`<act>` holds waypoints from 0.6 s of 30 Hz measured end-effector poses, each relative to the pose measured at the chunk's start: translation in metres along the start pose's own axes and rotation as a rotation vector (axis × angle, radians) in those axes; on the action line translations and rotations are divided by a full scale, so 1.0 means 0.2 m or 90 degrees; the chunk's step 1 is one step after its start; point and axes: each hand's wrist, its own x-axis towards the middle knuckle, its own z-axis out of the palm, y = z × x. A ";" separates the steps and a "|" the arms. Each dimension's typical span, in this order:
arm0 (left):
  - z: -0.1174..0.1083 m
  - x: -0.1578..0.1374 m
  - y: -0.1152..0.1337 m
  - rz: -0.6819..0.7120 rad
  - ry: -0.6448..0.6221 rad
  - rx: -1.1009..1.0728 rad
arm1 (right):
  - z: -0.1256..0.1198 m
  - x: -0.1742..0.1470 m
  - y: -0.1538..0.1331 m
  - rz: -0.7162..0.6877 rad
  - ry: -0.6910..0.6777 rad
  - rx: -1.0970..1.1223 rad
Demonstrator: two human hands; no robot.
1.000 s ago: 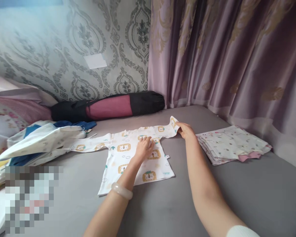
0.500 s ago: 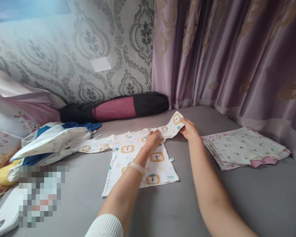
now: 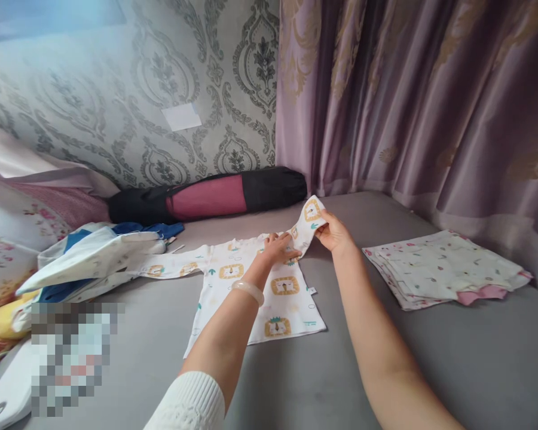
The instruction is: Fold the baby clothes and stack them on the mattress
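Observation:
A white long-sleeved children's shirt (image 3: 219, 292) with yellow lion faces and green leaves lies spread on the grey bed. My left hand (image 3: 278, 248) rests on its upper right part near the shoulder, fingers spread and pressing down. Pinched in my right hand (image 3: 334, 232) is the cuff end of the right sleeve (image 3: 311, 210), raised off the bed and bent upward. The shirt's other sleeve (image 3: 173, 266) stretches flat to the left, its end meeting a clothes pile.
Loose clothes (image 3: 94, 257) in white and blue lie left, beside a floral pillow (image 3: 9, 227). A folded stack of printed clothes (image 3: 448, 269) is on the right. Along the wall lies a black and maroon long bag (image 3: 206, 197). Purple curtains (image 3: 385, 89) hang behind. A white object (image 3: 11, 382) sits at lower left.
My right hand has moved left and slightly up with the sleeve end, so the sleeve now bends more steeply toward the shirt body. My left hand stays near the shoulder.

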 end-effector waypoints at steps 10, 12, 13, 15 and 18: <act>-0.03 -0.03 0.00 0.008 0.028 -0.092 | 0.09 -0.05 0.12 0.048 -0.018 -0.036; -0.02 -0.08 -0.04 -0.005 0.067 -0.139 | 0.10 -0.05 0.13 0.055 -0.019 -0.039; -0.02 -0.11 -0.06 -0.015 0.089 -0.162 | 0.10 -0.05 0.14 0.059 -0.019 -0.042; -0.02 -0.17 -0.12 -0.043 0.132 -0.207 | 0.10 -0.05 0.16 0.072 -0.017 -0.051; -0.04 -0.29 -0.22 -0.100 0.197 -0.276 | 0.10 -0.04 0.20 0.093 -0.012 -0.074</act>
